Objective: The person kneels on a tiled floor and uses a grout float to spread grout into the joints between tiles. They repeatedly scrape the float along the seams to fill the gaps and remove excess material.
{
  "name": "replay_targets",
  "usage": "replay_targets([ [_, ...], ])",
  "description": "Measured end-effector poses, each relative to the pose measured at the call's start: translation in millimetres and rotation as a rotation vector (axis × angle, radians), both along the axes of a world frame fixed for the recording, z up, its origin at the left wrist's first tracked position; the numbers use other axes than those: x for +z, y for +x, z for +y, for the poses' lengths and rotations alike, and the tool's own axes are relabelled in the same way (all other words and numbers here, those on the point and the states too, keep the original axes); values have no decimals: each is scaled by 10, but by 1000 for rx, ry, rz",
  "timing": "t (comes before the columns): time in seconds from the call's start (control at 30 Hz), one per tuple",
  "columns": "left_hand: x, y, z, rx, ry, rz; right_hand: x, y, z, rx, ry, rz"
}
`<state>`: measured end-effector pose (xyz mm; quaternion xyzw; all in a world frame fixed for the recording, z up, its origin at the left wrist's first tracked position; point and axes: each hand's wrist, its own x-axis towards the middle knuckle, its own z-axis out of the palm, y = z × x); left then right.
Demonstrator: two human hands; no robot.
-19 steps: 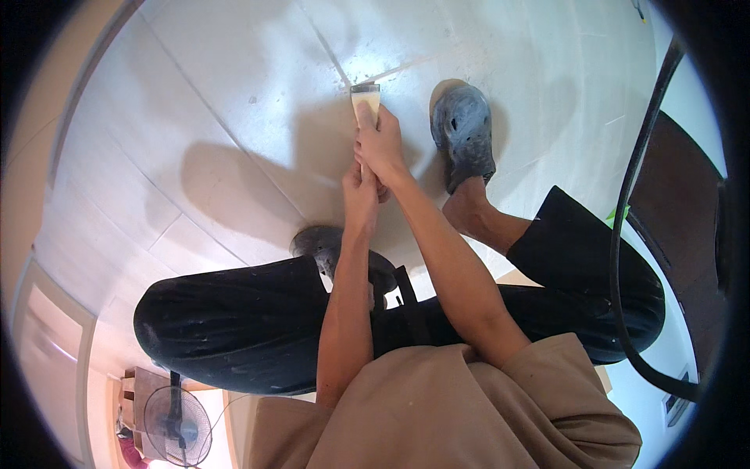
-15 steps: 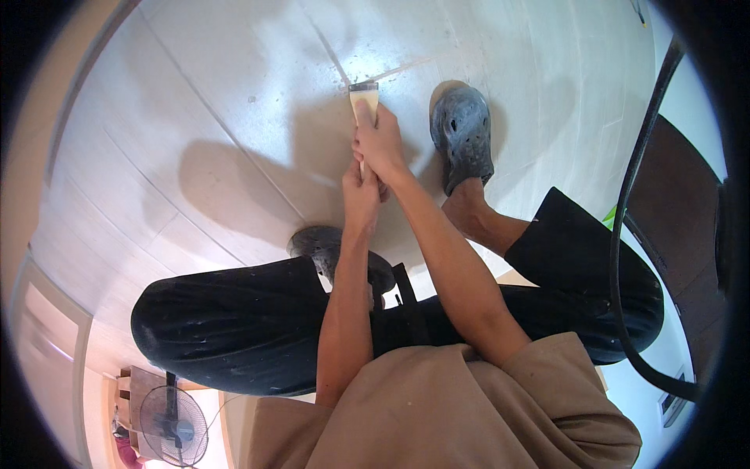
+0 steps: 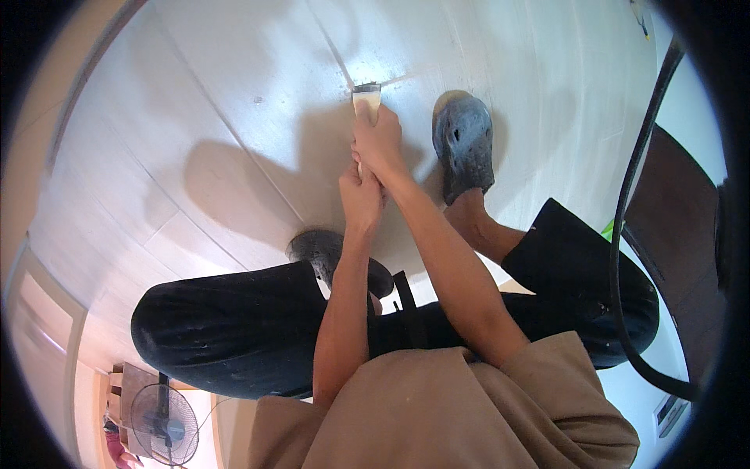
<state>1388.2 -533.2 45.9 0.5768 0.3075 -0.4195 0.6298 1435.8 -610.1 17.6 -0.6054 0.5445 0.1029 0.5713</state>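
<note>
Both of my hands grip one scraper (image 3: 367, 99), a tool with a pale, cream-coloured handle and a dark, flat blade. My right hand (image 3: 380, 141) is wrapped around it close to the blade, thumb lying along the handle. Lower on the same handle, my left hand (image 3: 362, 198) is closed around its rear end, just below the right. The blade rests at a joint between pale floor planks (image 3: 258, 141), where small dark specks lie around its edge. Most of the handle is hidden by my fingers.
A grey clog (image 3: 462, 141) on my foot stands right of the scraper; another clog (image 3: 316, 248) is near my left forearm. A black cable (image 3: 630, 172) curves down the right side. A fan (image 3: 164, 426) stands at the lower left. A small yellow-tipped item (image 3: 645, 33) lies far right.
The scraper and both hands stay almost in place, with only a slight shift in the picture. The whole view has moved a little. Both hands keep their hold.
</note>
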Motion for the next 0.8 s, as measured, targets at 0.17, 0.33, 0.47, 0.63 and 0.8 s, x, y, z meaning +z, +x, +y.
replay_targets([
  [0.17,-95,162,59,-24,-33,-28,-405,25,15,171,-289,-64],
  [0.33,23,-8,-14,-52,95,-3,-60,2,-30,133,-128,3],
  [0.47,-79,402,3,20,-29,-33,-301,392,-42,190,-308,-66],
  [0.63,75,133,-38,-17,24,74,-480,19,-71,179,-321,-86],
  [0.8,-127,782,-3,5,-128,-57,-509,731,-94,167,-439,-133],
])
